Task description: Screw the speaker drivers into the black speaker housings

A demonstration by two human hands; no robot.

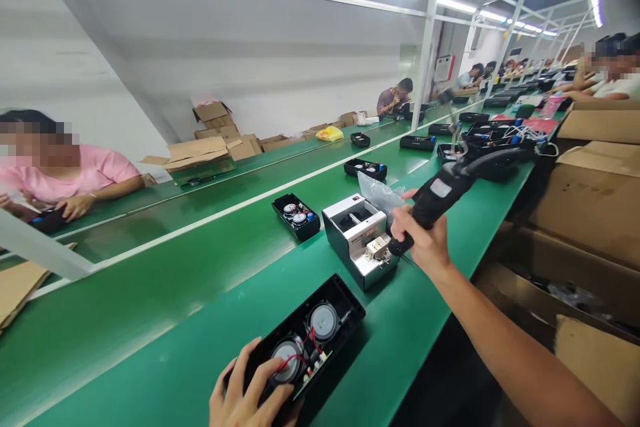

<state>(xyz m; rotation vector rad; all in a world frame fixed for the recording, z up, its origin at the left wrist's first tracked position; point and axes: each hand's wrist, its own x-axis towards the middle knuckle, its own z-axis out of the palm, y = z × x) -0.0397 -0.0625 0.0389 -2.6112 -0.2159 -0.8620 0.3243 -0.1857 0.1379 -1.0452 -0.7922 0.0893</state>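
My left hand (255, 387) grips the near end of a black speaker housing (345, 297) that lies open side up on the green bench. Inside sit two round speakers (323, 321) with red wires and a small circuit board along one edge. My right hand (425, 240) is closed around a black electric screwdriver (437, 193), its cable end pointing away to the upper right. The tool's lower end is by the metal front of a screw feeder (335, 230), a silver and black box; I cannot tell whether they touch. A clear plastic bag (380, 192) is behind the feeder.
Another open housing (296, 217) lies left of the feeder, with several more farther along the green conveyor (200, 247). Cardboard boxes (600, 200) stand along the right edge. Across the line, a co-worker in a pink shirt (107, 170) handles a black part. A white post (427, 47) rises beyond.
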